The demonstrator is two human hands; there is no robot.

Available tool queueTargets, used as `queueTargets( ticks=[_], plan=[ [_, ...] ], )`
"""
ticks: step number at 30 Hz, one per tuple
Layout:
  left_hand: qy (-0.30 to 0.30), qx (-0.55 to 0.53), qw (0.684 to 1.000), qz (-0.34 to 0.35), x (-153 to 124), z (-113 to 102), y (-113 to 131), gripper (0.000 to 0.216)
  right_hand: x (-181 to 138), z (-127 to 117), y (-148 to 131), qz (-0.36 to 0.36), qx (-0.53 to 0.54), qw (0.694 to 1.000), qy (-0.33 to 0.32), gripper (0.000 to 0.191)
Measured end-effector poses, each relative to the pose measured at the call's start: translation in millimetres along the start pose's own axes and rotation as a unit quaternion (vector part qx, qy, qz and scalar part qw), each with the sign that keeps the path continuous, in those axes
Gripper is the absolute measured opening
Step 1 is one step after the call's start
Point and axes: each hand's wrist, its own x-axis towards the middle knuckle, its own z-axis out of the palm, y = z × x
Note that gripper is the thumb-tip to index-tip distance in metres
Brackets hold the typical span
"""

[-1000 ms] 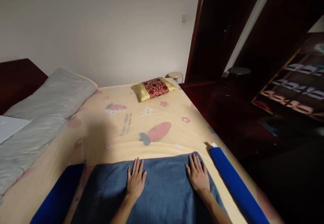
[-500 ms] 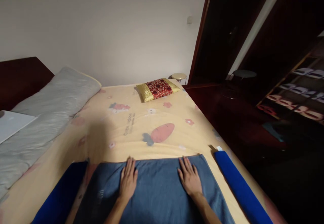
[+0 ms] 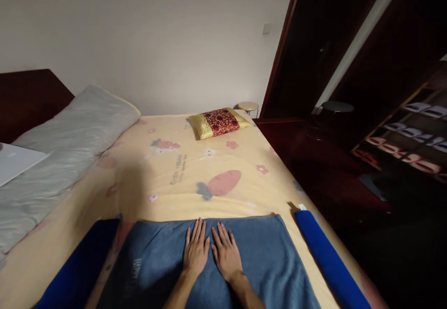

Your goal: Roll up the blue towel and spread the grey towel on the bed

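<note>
A blue-grey towel with pale lettering at its left lies spread on the bed; its near part runs out of view. My left hand rests flat on it near the far edge, fingers stretched out. Close beside it, my right hand also lies flat with fingers a little apart, thumb towards the left hand. Neither hand holds anything. To the left of the towel is a bright blue cloth piece, and along its right side a long blue padded strip with a white tag.
The yellow bed sheet has carrot and flower prints. Towards the far edge lies a red and gold pillow. A long grey pillow and a white flat board are at left. Stools and a shoe rack stand beyond the bed.
Both hands have slid inward across the towel from wide apart to nearly side by side at its middle. Small wrinkles now show at the towel's right.
</note>
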Motion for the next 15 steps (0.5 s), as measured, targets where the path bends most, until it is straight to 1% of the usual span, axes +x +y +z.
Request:
queueTargets(
  ticks=[1,2,3,4,5,6,7,8,9,10,12,15],
  plan=[
    [-0.002,-0.008,1.000,0.007,-1,-2,-4,0.058,-1,1,1,0.001,0.000,1.000,-0.005,0.053],
    [-0.002,-0.015,1.000,0.013,-3,-6,-14,0.057,-2,0,7,0.011,-0.002,1.000,-0.010,0.053],
    [0.002,-0.018,1.000,0.013,-6,-12,-28,0.056,-5,-3,18,0.029,-0.009,0.999,-0.014,0.053],
    [0.011,-0.014,1.000,-0.002,-11,-18,-45,0.056,-8,-8,33,0.056,-0.021,0.998,-0.016,0.054],
    [0.023,0.000,0.999,-0.036,-18,-24,-65,0.055,-12,-14,50,0.088,-0.037,0.995,-0.016,0.055],
    [0.042,0.024,0.994,-0.093,-25,-30,-86,0.056,-17,-21,68,0.124,-0.058,0.991,-0.014,0.056],
    [0.056,0.052,0.983,-0.166,-33,-34,-107,0.057,-22,-29,86,0.159,-0.083,0.984,-0.008,0.058],
    [0.054,0.075,0.970,-0.226,-41,-36,-127,0.059,-28,-36,102,0.190,-0.108,0.976,-0.001,0.061],
    [0.043,0.092,0.958,-0.268,-48,-37,-144,0.061,-33,-43,116,0.220,-0.130,0.967,0.005,0.063],
    [0.021,0.099,0.952,-0.289,-54,-36,-157,0.063,-37,-48,127,0.244,-0.147,0.959,0.009,0.064],
    [-0.016,0.106,0.945,-0.308,-62,-34,-175,0.064,-44,-55,139,0.274,-0.169,0.947,0.007,0.067],
    [-0.048,0.099,0.945,-0.309,-63,-34,-185,0.062,-47,-56,143,0.284,-0.175,0.943,-0.005,0.068]
  ],
)
